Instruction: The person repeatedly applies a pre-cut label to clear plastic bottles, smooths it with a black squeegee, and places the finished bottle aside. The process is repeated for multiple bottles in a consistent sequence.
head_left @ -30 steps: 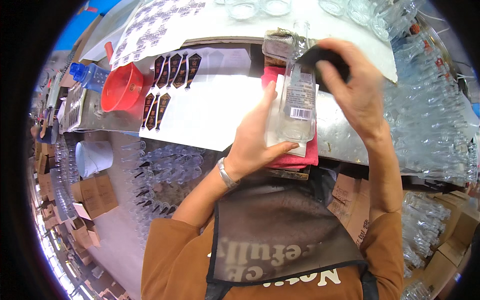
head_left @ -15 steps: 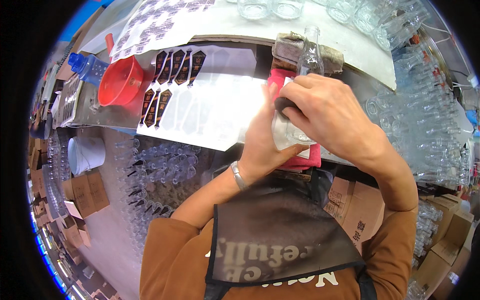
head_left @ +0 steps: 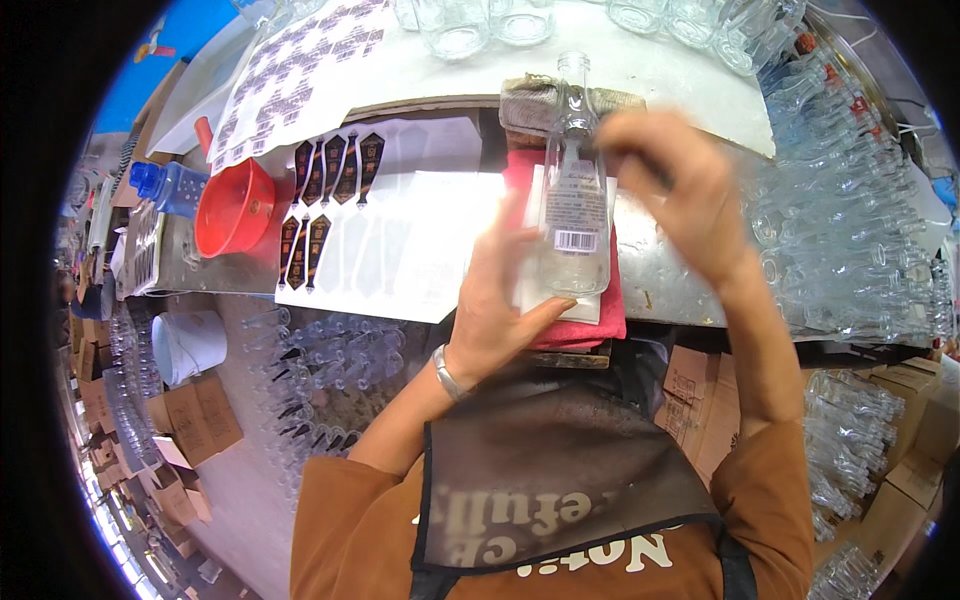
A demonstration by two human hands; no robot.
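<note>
A clear glass bottle [head_left: 577,265] lies neck-away on a white pad [head_left: 529,290] over a pink cloth [head_left: 608,322]. A printed label [head_left: 573,212] with a barcode shows on the bottle's body. My left hand [head_left: 492,300] is at the bottle's lower left, its thumb against the base and its blurred fingers along the side. Raised to the right of the bottle is my right hand [head_left: 685,185], smeared by motion. Its fingers are curled around something dark and rounded, too blurred to name.
A sheet of dark tie-shaped stickers [head_left: 340,170] lies left, beside a red bowl [head_left: 235,212] and a blue plastic bottle [head_left: 170,188]. Many glass bottles [head_left: 840,200] crowd the right. Jars [head_left: 522,22] stand at the back. A white bucket [head_left: 190,345] and cartons [head_left: 195,425] are on the floor.
My right hand has lifted off the bottle and moved up and right with the dark thing. The label side of the bottle now shows. My left hand stays close to the base.
</note>
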